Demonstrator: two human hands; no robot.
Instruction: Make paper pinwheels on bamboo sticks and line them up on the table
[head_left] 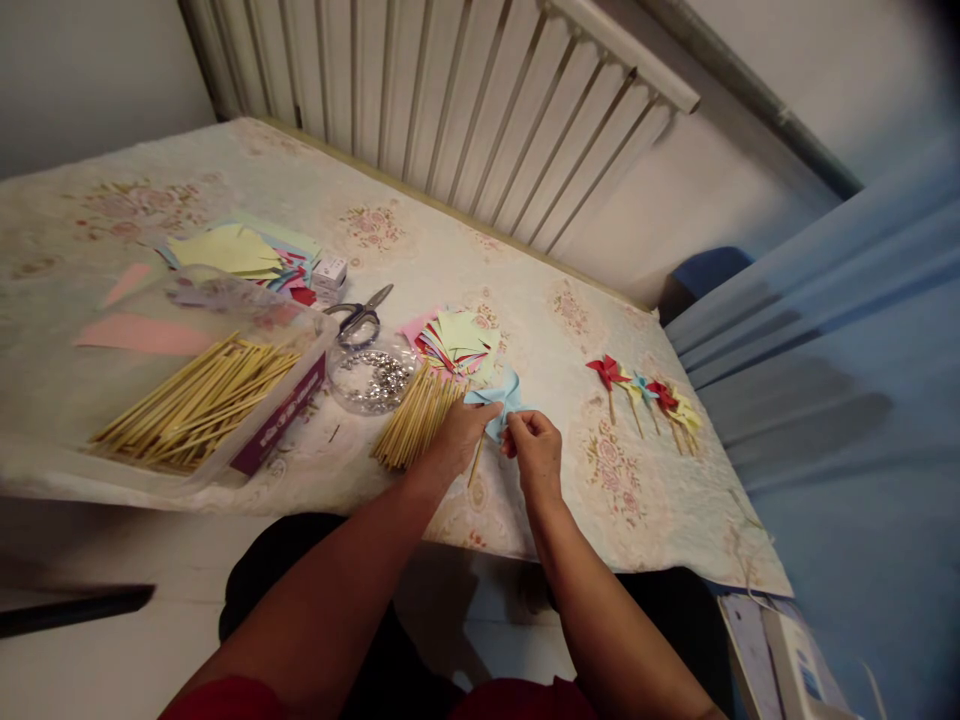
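Note:
My left hand [459,432] and my right hand [534,450] meet over the table's front edge, both pinching a light blue paper pinwheel [501,396]. A thin wooden stick [477,462] hangs down from it between my hands. Just left of my left hand lies a loose bundle of wooden sticks [414,418]. Behind the pinwheel sits a fanned stack of cut paper squares [457,344] in green, pink and red.
Several finished pinwheels [649,392] lie to the right. A round clear dish of silver pins [373,378], scissors [360,316], a clear box of sticks [196,400], coloured paper sheets [240,252] and a small white box [330,272] are on the left. A radiator [480,110] stands behind the table.

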